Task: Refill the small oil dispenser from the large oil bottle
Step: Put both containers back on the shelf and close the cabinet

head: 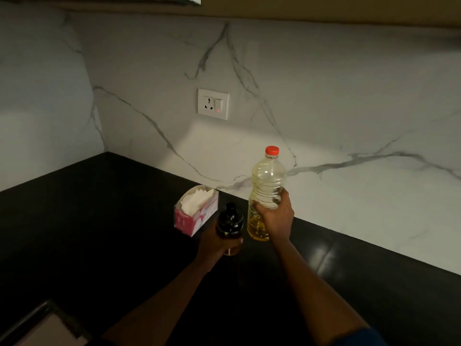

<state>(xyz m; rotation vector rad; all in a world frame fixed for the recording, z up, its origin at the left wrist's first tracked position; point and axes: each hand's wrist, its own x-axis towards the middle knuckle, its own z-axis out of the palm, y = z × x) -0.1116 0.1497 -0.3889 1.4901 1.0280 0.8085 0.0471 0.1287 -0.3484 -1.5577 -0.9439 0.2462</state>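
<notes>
Clearly we are at the start: our left hand (219,243) curls round the dispenser (230,219), our right hand (277,217) grips the bottle (267,186) just beside it at 3 o'clock, and the red cap (272,150) must come off next.

The tissue box (195,211) crowds the small dispenser (230,222) at its far left and the marble wall (349,121) closes the back — free passage lies over the counter (99,233) left of the box and right of the large oil bottle (267,186).
</notes>
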